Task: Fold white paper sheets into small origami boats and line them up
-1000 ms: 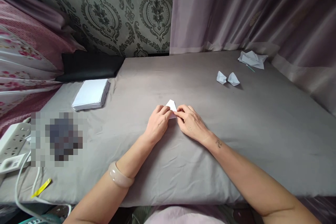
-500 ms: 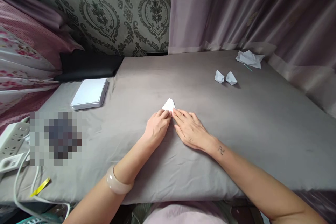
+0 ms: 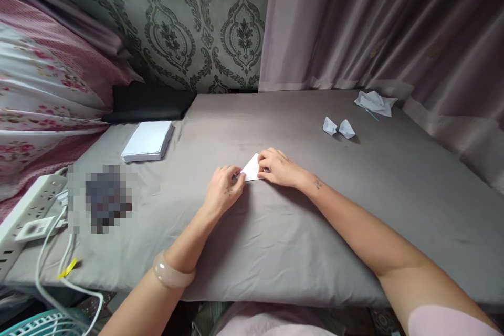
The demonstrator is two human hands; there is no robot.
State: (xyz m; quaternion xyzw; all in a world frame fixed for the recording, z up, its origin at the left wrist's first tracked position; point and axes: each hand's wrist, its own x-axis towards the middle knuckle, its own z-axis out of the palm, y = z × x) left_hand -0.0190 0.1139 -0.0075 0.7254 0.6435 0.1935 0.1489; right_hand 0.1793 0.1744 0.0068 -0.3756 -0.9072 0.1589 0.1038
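A small white folded paper (image 3: 252, 168), roughly triangular, is between my two hands just above the grey cloth. My left hand (image 3: 226, 186) pinches its left corner between thumb and fingers. On the other side, my right hand (image 3: 279, 167) grips the right part of the paper, with thumb and curled fingers covering that edge. Two small folded white paper shapes, a left one (image 3: 329, 126) and a right one (image 3: 347, 128), stand close together farther back on the right.
A stack of white paper sheets (image 3: 147, 140) lies at the left, before a black item (image 3: 149, 102). Loose crumpled papers (image 3: 375, 102) and a thin greenish stick (image 3: 371, 115) lie back right. A power strip (image 3: 29, 215) with white cables sits at the left edge, near a blurred-out patch.
Both hands were pressed flat together over the paper's near part; now they have moved apart and pinch its left and right sides. The view has tilted slightly up.
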